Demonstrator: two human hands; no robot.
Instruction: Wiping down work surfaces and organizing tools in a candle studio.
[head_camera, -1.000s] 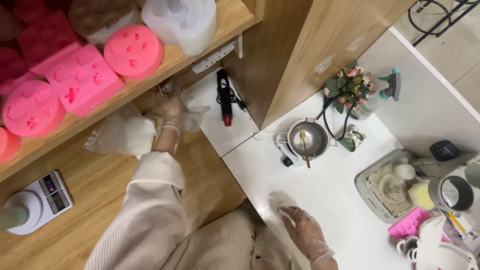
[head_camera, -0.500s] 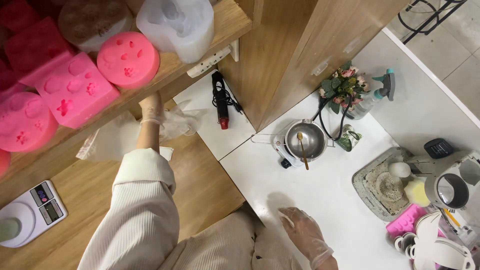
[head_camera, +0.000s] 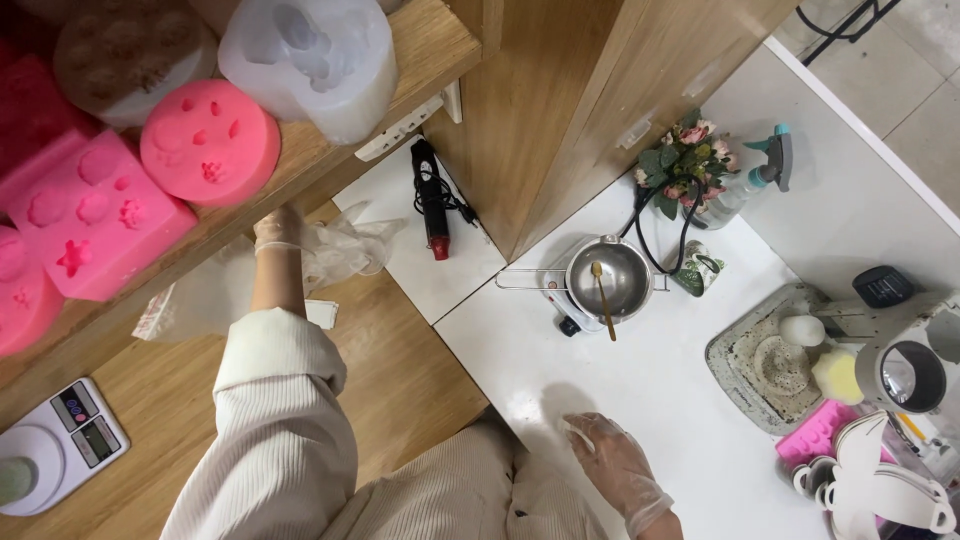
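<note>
Two gloved hands show: my left hand has slid further under the wooden shelf, its grip now pinching a crumpled clear plastic glove just beside the black heat gun. My right hand stays spread flat on the white surface, holding nothing.

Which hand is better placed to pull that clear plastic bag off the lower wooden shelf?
Left. The left hand is already at the clear plastic bag under the shelf; the right hand rests flat on the white table, well away.
</note>
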